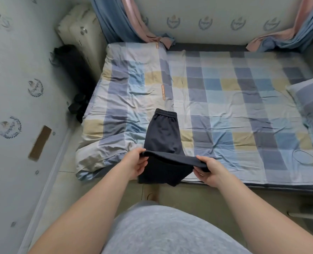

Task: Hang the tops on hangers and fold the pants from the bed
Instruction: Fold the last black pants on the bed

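— Navy pants (pixel 162 136): where do they lie?
— On the bed (pixel 243 110), close to its near edge, with the elastic waistband farthest from the person. The waist half lies flat. The leg half is lifted into a raised fold, and its ends hang down over the bed's edge.
— And the grip?
— Each grip is closed on that fold. The left hand (pixel 136 165) pinches its left end, thumb on top and fingers curled beneath the cloth. The right hand (pixel 209 171) pinches the right end the same way, thumb above and fingers under. The cloth runs taut between them.
— What else is there?
— A folded quilt (pixel 126 85) in the sheet's check, with the pants lying across its right border. A pillow (pixel 311 103) sits at the right edge of the bed. Blue and pink curtains (pixel 104 21) hang behind.
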